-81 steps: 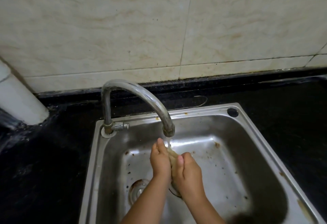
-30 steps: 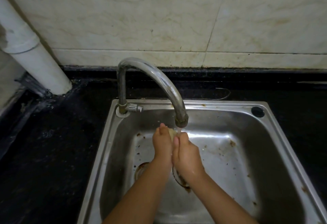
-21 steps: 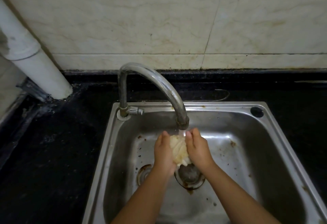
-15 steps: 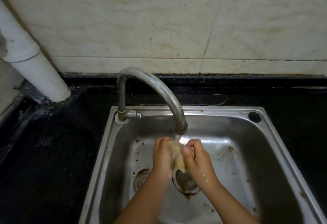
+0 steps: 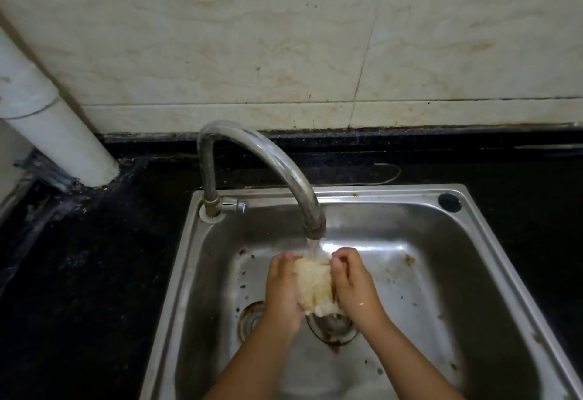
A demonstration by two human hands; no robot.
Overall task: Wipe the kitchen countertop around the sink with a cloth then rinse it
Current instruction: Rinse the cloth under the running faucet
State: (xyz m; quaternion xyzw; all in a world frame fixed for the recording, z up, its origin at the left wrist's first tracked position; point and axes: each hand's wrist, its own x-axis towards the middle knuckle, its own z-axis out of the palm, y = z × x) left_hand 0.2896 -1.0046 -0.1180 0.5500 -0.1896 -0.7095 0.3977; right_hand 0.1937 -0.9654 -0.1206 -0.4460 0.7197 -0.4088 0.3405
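Observation:
A wet, pale yellow cloth (image 5: 314, 283) is bunched between both my hands inside the steel sink (image 5: 492, 242). My left hand (image 5: 282, 289) grips its left side and my right hand (image 5: 355, 283) grips its right side. Water runs from the curved metal tap (image 5: 268, 159) straight onto the top of the cloth. The hands sit just above the drain (image 5: 332, 325). Black countertop (image 5: 94, 273) surrounds the sink.
A white pipe (image 5: 53, 122) rises from the counter's back left corner. Stained cream wall tiles (image 5: 252, 36) stand behind the sink. A small tap lever (image 5: 235, 207) juts from the tap base. A second round fitting (image 5: 250, 319) lies left of the drain. Brown specks dot the basin.
My hands have spread slightly apart, exposing more of the cloth under the stream. A second ago they were pressed together around it. The view has shifted a little.

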